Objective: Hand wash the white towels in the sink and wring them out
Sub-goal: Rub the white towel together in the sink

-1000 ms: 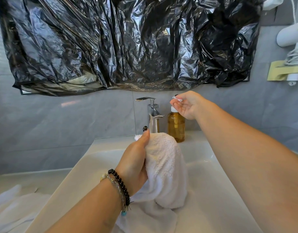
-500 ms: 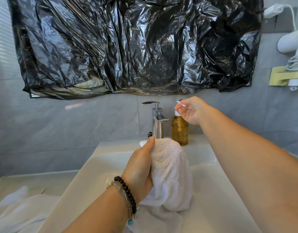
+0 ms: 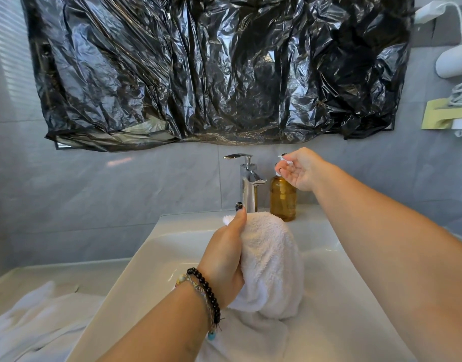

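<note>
Since the earlier frame little has shifted: our left hand [image 3: 226,259] holds the bunched white towel [image 3: 270,262] at the same height over the sink [image 3: 329,296], and our right hand [image 3: 301,169] stays at the pump of the soap bottle [image 3: 282,198], its palm perhaps slightly more upturned.

Towel: its upper part is gripped in the curled left fingers, thumb [image 3: 239,214] along the top edge; its lower part trails down onto the basin floor. It looks fluffy, so we judge it not yet soaked.

Right hand: fingers loosely curled around the white pump head [image 3: 283,159]; whether they press it or only cup under the spout we cannot tell.

Faucet [image 3: 246,178] just left of the bottle; no water is seen running. More white cloth [image 3: 28,322] lies on the bench to the left of the sink.

Risks, as judged:
- A one-handed push on the pump may tip the bottle, which stands near the basin rim.
- Soap may miss the palm and land on the bench, since the towel sits well below the spout.
- Soap on dry cloth would lather poorly and rinse slowly.
- A slack left grip would drop the towel fully into the basin.
</note>
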`<action>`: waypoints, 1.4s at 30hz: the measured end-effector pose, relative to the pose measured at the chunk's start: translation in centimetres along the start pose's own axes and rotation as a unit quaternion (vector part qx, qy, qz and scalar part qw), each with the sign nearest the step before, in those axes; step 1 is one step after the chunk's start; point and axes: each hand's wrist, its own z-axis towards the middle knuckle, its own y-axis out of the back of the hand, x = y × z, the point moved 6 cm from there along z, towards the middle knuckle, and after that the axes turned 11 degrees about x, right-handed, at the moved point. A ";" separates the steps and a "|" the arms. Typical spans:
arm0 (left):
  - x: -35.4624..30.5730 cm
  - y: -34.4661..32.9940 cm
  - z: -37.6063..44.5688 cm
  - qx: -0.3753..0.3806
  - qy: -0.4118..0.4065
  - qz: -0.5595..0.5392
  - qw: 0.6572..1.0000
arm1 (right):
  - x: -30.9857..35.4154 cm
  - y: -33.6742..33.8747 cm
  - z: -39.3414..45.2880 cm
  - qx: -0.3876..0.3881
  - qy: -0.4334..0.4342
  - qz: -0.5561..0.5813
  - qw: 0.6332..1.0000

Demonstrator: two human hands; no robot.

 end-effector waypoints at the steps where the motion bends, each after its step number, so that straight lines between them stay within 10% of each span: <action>1: 0.0 0.1 0.0 -0.004 0.000 0.002 1.000 | 0.0 0.0 0.0 -0.002 -0.001 -0.006 1.000; 17: 0.4 0.5 1.2 -0.019 0.009 0.021 1.000 | 0.1 0.2 -4.7 0.025 -0.019 0.022 0.999; 23: -0.6 -0.1 0.0 -0.018 -0.020 -0.106 0.994 | -3.6 -2.8 -13.1 0.046 0.178 -0.076 0.980; 26: -0.2 -0.5 -1.6 0.010 -0.030 -0.151 0.988 | -5.8 -5.3 -17.5 0.053 0.339 -0.407 0.846; 32: 0.3 0.0 -4.7 0.046 -0.034 -0.197 0.979 | -12.8 -8.1 -18.0 0.113 0.304 -0.677 0.661; 39: -0.1 1.2 -5.8 0.083 -0.017 -0.186 0.979 | -12.5 -7.8 -17.1 0.059 0.206 -0.588 0.780; 42: -0.1 1.3 -5.1 0.111 -0.012 -0.209 0.972 | -13.0 -8.4 -18.2 0.086 0.251 -0.625 0.734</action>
